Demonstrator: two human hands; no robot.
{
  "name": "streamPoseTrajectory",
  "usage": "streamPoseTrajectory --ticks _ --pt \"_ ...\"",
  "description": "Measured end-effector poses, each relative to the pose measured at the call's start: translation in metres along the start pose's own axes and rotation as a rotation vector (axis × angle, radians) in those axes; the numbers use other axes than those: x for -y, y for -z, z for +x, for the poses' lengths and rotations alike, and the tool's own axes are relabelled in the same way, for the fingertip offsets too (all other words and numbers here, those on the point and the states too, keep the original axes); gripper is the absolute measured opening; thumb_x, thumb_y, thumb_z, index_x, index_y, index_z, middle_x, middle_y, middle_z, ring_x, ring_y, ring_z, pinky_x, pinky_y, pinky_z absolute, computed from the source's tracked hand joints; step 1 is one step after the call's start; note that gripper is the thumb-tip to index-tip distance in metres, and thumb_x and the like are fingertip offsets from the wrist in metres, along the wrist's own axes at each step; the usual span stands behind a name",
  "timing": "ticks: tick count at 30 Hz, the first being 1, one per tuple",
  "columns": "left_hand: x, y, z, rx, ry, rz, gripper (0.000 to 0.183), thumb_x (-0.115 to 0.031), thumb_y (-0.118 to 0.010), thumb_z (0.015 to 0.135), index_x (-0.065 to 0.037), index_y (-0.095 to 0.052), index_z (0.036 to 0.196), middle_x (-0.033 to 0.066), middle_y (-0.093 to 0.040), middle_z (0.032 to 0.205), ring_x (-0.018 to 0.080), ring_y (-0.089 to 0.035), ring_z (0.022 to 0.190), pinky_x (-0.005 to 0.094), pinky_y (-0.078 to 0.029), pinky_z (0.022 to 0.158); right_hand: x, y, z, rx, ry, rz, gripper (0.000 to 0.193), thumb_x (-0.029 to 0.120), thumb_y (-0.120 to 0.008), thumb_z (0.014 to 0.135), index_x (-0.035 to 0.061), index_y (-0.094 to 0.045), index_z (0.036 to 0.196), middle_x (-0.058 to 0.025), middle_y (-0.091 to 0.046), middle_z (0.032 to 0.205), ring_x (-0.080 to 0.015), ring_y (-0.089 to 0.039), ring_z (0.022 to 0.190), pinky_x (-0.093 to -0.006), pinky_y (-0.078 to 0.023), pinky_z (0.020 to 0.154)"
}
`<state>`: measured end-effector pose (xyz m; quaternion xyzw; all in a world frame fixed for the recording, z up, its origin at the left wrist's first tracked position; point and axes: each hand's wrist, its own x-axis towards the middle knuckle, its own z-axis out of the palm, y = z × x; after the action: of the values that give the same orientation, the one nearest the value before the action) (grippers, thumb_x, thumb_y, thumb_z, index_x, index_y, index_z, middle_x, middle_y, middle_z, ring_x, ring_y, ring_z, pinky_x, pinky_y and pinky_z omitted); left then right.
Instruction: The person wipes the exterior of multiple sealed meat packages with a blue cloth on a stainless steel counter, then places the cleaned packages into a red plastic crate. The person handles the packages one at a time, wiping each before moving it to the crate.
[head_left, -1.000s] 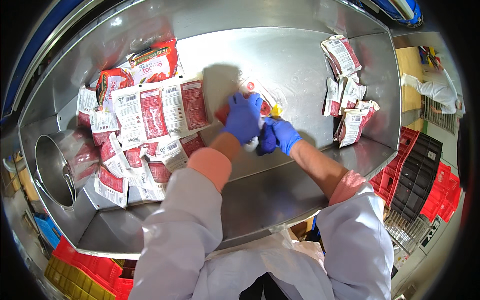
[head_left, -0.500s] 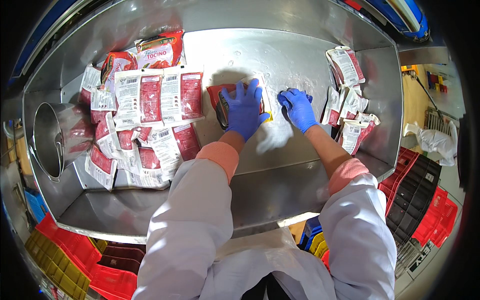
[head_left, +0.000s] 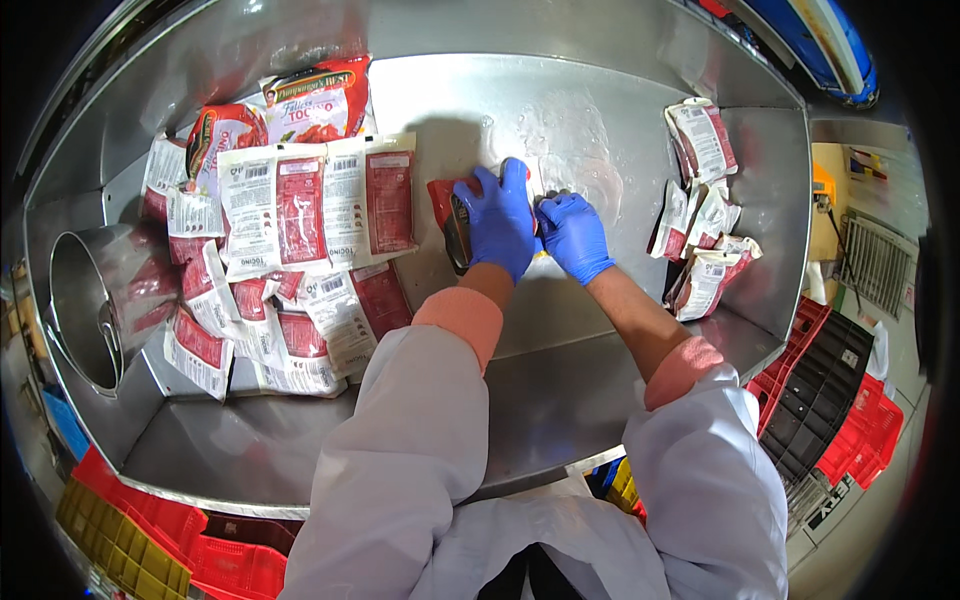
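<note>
A red and white meat pouch [head_left: 452,222] lies on the metal work surface, mostly covered by my gloved hands. My left hand [head_left: 500,225] lies across it with the fingers bent over its far part, holding it. At the pouch's right edge, my right hand [head_left: 578,238] has its fingers curled in, close beside the left hand. What the right fingers hold, if anything, is hidden beneath them. Both hands wear blue gloves. Wet streaks [head_left: 590,150] shine on the metal just beyond the right hand.
Similar pouches [head_left: 272,212] are piled on the left, next to a tipped metal container [head_left: 85,310]. Several more pouches [head_left: 703,145] lie along the right wall. Raised metal walls [head_left: 560,35] border the work surface. Red, black and yellow crates [head_left: 815,390] stand below its edges.
My right hand has moved left and come up against the pouch's right edge, near my left hand. My left hand has stayed on the pouch, and its fingers are closer together.
</note>
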<state>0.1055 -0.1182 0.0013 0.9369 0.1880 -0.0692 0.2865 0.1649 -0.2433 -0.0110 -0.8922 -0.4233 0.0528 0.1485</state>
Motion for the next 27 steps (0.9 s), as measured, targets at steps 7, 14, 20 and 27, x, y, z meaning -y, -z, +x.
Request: streamPoseTrajectory --ticks 7,14,20,27 --pt "0.005 -0.007 0.002 -0.11 -0.028 0.044 0.074 -0.034 -0.085 0.055 -0.011 -0.045 0.113 0.0017 -0.042 0.111 0.0323 -0.038 0.106 0.0593 -0.028 0.094 0.001 -0.005 0.023 0.029 0.015 -0.102 0.007 0.013 -0.062 0.069 0.0076 -0.064 0.074 -0.0142 -0.062 0.074 -0.0337 -0.06 0.072 -0.0429 -0.049 0.066" --pt "-0.008 0.008 0.001 0.022 -0.04 -0.015 0.076 -0.03 -0.086 0.056 -0.009 -0.043 0.115 0.0063 -0.037 0.117 0.0364 -0.036 0.106 0.0563 -0.03 0.092 -0.004 0.001 0.051 0.095 -0.04 -0.194 0.006 0.014 -0.062 0.068 0.0094 -0.063 0.072 -0.0113 -0.062 0.072 -0.0312 -0.061 0.074 -0.0407 -0.049 0.066" --pt "0.0 -0.025 0.002 -0.086 0.098 0.025 0.08 -0.036 -0.085 0.057 -0.009 -0.04 0.117 0.0078 -0.039 0.116 0.035 -0.035 0.104 0.0533 -0.03 0.089 0.001 0.001 0.025 0.108 -0.004 -0.07 0.004 0.013 -0.062 0.067 0.0083 -0.062 0.068 -0.0138 -0.06 0.068 -0.0341 -0.059 0.07 -0.0439 -0.048 0.064" --pt "-0.002 0.0 0.005 0.006 -0.063 0.15 0.084 -0.043 -0.085 0.054 -0.005 -0.047 0.118 0.0036 -0.039 0.114 0.0327 -0.036 0.105 0.0517 -0.031 0.088 0.006 0.002 -0.007 0.061 -0.008 -0.042 0.007 0.017 -0.063 0.069 0.0092 -0.063 0.07 -0.016 -0.063 0.069 -0.0346 -0.061 0.067 -0.0436 -0.05 0.064"
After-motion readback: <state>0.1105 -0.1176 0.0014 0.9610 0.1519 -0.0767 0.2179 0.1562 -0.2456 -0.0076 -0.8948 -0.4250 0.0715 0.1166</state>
